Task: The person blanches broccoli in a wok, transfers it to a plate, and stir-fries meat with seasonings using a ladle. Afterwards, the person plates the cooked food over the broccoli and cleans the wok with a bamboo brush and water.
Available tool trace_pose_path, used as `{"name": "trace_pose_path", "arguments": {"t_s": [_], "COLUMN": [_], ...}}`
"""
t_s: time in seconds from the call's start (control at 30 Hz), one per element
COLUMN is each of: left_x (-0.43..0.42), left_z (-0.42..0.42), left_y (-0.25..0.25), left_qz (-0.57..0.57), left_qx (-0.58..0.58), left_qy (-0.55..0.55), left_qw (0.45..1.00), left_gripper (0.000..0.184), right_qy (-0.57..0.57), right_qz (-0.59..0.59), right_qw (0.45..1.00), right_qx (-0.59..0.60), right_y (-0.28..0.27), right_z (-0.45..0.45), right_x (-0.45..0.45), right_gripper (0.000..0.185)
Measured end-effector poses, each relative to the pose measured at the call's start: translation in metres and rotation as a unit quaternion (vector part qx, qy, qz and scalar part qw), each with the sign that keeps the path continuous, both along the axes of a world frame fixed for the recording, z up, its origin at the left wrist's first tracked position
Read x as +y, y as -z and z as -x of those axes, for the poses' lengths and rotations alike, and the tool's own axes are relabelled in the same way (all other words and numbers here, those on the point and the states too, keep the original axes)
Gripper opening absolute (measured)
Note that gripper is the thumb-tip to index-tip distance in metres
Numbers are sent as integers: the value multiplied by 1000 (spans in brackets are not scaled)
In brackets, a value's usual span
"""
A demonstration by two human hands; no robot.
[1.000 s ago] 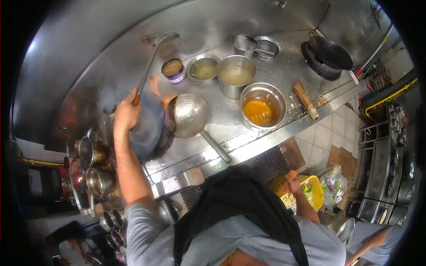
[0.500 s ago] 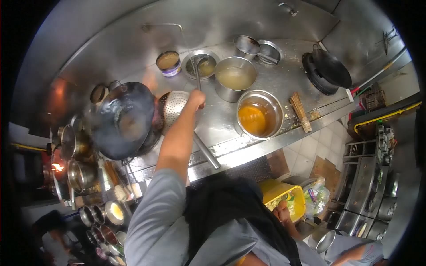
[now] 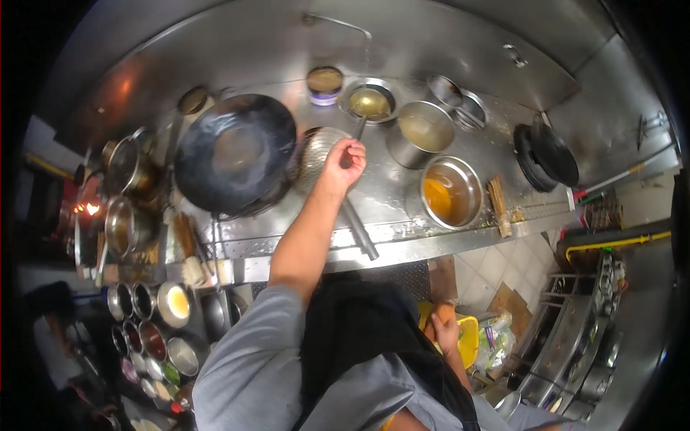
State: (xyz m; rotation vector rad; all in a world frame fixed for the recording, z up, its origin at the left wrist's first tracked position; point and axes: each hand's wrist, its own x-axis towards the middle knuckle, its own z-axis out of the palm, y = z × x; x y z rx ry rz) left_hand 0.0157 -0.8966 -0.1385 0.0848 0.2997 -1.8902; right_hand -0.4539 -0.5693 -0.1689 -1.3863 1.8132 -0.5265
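Observation:
My left hand (image 3: 345, 164) is closed round the handle of a ladle (image 3: 369, 105). The ladle's bowl holds yellowish liquid and sits over a round basin (image 3: 392, 92), below a thin spout (image 3: 338, 21). Under my left wrist lies a perforated strainer (image 3: 313, 154), its handle pointing toward the front edge. To the left, a dark wok (image 3: 201, 154) rests on a burner. My right hand (image 3: 444, 329) is low at the right, closed on something orange-brown that I cannot make out, beside a yellow bin (image 3: 468, 341).
Right of the ladle stand a pot of cloudy liquid (image 3: 408, 151), a pot of orange liquid (image 3: 471, 208) and a bamboo brush (image 3: 497, 205). A can (image 3: 325, 95) is at the back. Another wok (image 3: 560, 161) is far right. Pots and ingredient bowls (image 3: 174, 305) are at left.
My left hand has moved right from over the wok to the basin with the ladle. The wok, tilted and smoking before, now rests flatter on the burner. The view has shifted.

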Motion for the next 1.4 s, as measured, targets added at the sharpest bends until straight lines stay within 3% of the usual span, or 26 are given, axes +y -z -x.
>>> {"name": "trace_pose_path", "arguments": {"t_s": [0.1,0.13,0.2,0.33,0.47,0.53,0.67,0.73,0.8,0.83,0.9,0.93,1.0,1.03,1.13,1.17,1.27,1.33,1.37,1.4], "left_x": [70,93,137,231,314,347,405,430,450,458,461,450,422,409,354,331,269,218,184,154], "left_z": [-34,-44,-67,-110,-146,-162,-191,-207,-220,-228,-236,-231,-216,-214,-181,-151,-89,-48,-47,-28], "left_y": [-46,-57,-79,-126,-146,-147,-143,-142,-145,-143,-135,-136,-138,-112,-93,-116,-93,-76,-14,-23], "left_qz": [13,16,16,-3,-41,-62,-146,-169,-186,-187,-198,-195,-218,-190,-183,-191,-105,-82,-3,-17], "left_qx": [-25,-32,-64,-153,-260,-273,-356,-377,-491,-491,-619,-620,-810,-880,-872,-850,-767,-761,-838,-828], "left_qy": [12,-6,-12,-38,-37,-38,-17,-15,-6,-4,-15,-9,33,5,-55,-40,-63,-51,-101,-61], "left_qw": [1000,999,998,988,964,959,923,911,851,851,760,760,543,435,452,490,630,642,536,558], "left_gripper": [5,19,19,18,12,14,18,19,36,36,70,70,77,75,77,79,76,71,68,67], "right_qy": [-81,-108,-173,-263,-279,-378,-324,-337,-285,-284,-226,-214,-168,-134,-36,9,99,108,98,109], "right_qz": [59,77,98,16,-94,-24,44,61,97,95,18,15,8,3,-81,-92,-131,-146,-156,-156], "right_qw": [993,987,976,944,915,924,945,939,953,954,973,976,986,991,993,991,979,973,970,968], "right_qx": [-63,-87,-87,-199,-275,-40,0,15,-14,-15,-51,-34,-15,-12,81,95,122,140,157,160], "right_y": [-29,-31,-28,23,83,90,82,80,75,84,99,102,110,117,154,191,294,280,266,244], "right_z": [-91,-123,-188,-308,-376,-387,-390,-379,-360,-345,-305,-282,-232,-204,-106,-63,64,90,101,102], "right_x": [-52,-64,-82,-102,-89,-78,-61,-56,-44,-41,-37,-34,-25,-21,-12,-4,36,54,59,63], "right_gripper": [63,63,62,57,55,61,63,69,71,71,71,69,67,67,71,72,67,66,65,65]}}
